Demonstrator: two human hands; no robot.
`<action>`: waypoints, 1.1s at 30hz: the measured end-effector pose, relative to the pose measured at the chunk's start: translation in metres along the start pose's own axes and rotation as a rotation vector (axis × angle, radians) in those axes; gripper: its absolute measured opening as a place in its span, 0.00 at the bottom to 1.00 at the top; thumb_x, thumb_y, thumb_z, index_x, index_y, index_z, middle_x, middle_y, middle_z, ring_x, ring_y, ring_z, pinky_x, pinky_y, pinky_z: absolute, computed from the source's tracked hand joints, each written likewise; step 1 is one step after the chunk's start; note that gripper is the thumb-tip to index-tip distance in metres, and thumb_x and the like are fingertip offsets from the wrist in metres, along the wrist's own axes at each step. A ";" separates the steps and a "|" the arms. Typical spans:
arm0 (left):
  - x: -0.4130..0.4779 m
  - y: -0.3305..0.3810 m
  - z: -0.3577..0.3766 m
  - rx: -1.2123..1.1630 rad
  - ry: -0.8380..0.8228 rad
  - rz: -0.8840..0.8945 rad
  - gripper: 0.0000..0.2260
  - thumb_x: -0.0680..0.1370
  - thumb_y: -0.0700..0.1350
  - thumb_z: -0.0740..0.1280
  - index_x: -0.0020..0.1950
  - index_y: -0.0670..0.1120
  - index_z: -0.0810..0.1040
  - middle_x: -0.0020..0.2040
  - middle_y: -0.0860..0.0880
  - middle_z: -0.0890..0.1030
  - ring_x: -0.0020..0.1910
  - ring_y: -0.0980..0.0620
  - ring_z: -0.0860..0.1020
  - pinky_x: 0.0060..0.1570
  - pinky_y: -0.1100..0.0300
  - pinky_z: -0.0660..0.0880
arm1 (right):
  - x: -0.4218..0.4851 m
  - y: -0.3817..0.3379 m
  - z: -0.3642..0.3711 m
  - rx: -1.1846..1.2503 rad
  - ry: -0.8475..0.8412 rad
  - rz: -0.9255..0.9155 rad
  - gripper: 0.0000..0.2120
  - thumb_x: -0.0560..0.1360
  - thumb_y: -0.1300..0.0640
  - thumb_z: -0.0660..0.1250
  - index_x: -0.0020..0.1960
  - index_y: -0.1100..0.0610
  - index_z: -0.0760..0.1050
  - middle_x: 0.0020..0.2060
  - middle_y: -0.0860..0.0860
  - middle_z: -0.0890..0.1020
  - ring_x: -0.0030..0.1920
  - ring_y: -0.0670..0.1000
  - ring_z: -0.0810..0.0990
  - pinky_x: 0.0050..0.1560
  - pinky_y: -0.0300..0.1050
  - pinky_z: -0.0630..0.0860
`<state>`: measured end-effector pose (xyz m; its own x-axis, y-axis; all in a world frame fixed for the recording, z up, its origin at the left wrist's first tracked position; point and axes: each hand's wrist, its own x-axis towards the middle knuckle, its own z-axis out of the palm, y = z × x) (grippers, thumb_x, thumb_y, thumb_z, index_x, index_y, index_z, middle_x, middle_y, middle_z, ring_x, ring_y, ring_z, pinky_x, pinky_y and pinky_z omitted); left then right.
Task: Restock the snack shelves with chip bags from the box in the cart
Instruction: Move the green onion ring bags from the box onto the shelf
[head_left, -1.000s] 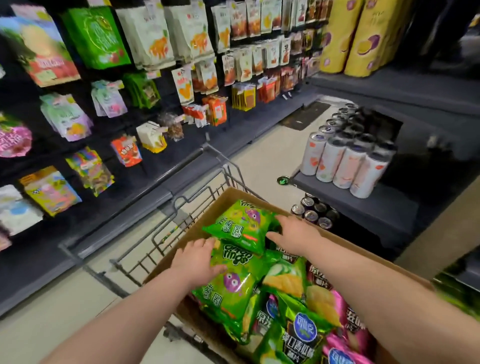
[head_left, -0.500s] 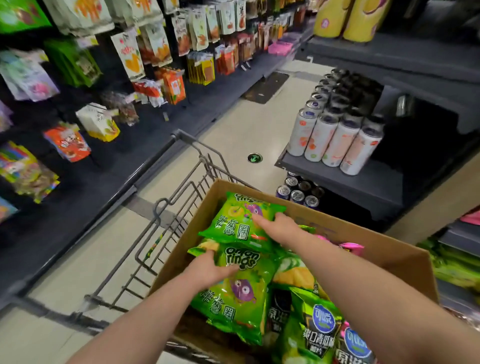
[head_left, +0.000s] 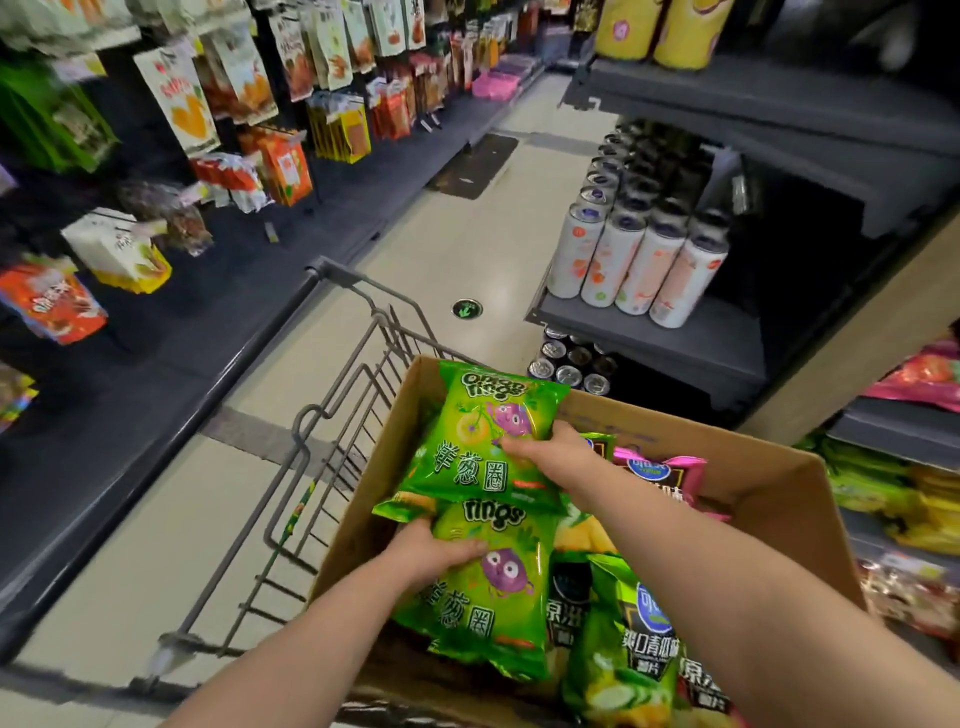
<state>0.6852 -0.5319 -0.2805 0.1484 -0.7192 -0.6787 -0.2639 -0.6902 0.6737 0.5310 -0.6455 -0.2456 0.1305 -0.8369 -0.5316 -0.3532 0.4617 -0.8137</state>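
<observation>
Centre frame, over the box (head_left: 769, 488): your right grip (head_left: 550, 457) is pinching the upper green bag (head_left: 483, 431), long axis pointing up-frame; your left grip (head_left: 431, 551) is clutching the lower green bag (head_left: 498, 592), nearer you.

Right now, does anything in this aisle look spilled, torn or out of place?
Nothing stands out. The chip bags lie loosely piled in the cardboard box, none visibly torn or spilled. The left hand grips the near green bag, the right hand the far green bag. The white cans on the right shelf stand upright in rows.
</observation>
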 end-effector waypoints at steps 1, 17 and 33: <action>-0.002 0.002 -0.001 -0.020 0.000 0.013 0.31 0.69 0.46 0.76 0.68 0.42 0.69 0.55 0.47 0.78 0.50 0.50 0.78 0.47 0.62 0.76 | -0.004 -0.002 -0.001 0.037 0.014 -0.020 0.27 0.68 0.54 0.75 0.63 0.58 0.68 0.54 0.53 0.79 0.48 0.50 0.79 0.44 0.43 0.77; -0.026 0.094 0.036 0.053 -0.029 0.431 0.42 0.69 0.53 0.75 0.76 0.45 0.56 0.74 0.42 0.65 0.71 0.43 0.66 0.67 0.52 0.63 | -0.137 -0.004 -0.150 0.288 0.534 -0.297 0.20 0.69 0.58 0.74 0.57 0.54 0.72 0.48 0.51 0.83 0.45 0.50 0.83 0.38 0.41 0.80; -0.156 0.157 0.321 0.051 -0.317 0.588 0.35 0.66 0.48 0.78 0.69 0.42 0.67 0.59 0.40 0.79 0.55 0.41 0.79 0.59 0.43 0.74 | -0.361 0.162 -0.379 0.220 0.866 -0.261 0.27 0.68 0.58 0.74 0.65 0.56 0.70 0.53 0.53 0.81 0.49 0.52 0.82 0.47 0.43 0.81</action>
<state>0.3144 -0.5020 -0.1627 -0.3189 -0.9112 -0.2609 -0.2608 -0.1802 0.9484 0.0752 -0.3802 -0.0965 -0.5870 -0.8088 -0.0368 -0.2148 0.1994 -0.9561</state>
